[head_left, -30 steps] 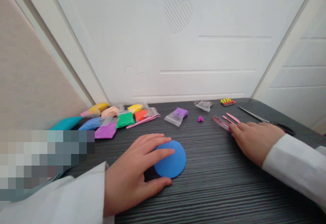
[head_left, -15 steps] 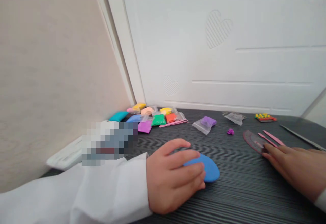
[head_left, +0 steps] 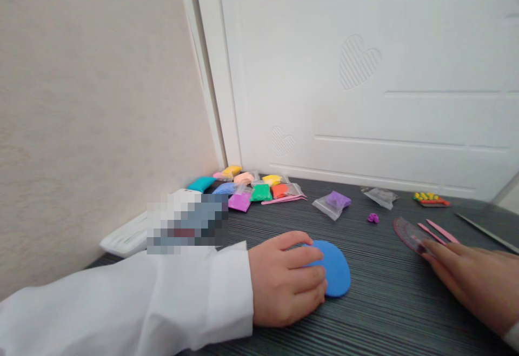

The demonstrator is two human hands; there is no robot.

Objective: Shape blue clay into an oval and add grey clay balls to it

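Note:
A flat blue clay disc [head_left: 334,269] lies on the dark wood-grain table [head_left: 373,313]. My left hand [head_left: 286,283], in a white sleeve, rests over the disc's left half with fingers curled loosely on it. My right hand [head_left: 472,277] lies flat at the right with fingers stretched out, its fingertips touching a clear pink curved tool [head_left: 407,232]. Two thin pink sticks [head_left: 436,230] lie just beyond those fingertips.
Several coloured clay bags [head_left: 247,188] are heaped at the back left corner. A bag of purple clay [head_left: 334,203], a small purple lump [head_left: 373,217], an empty bag [head_left: 380,196], a small yellow-red piece [head_left: 430,199] and scissors [head_left: 486,230] lie along the back. White wall panels stand behind.
The view has swung left and my head has dropped lower. My left fingers have curled more over the blue disc. My right hand stays flat by the pink tool.

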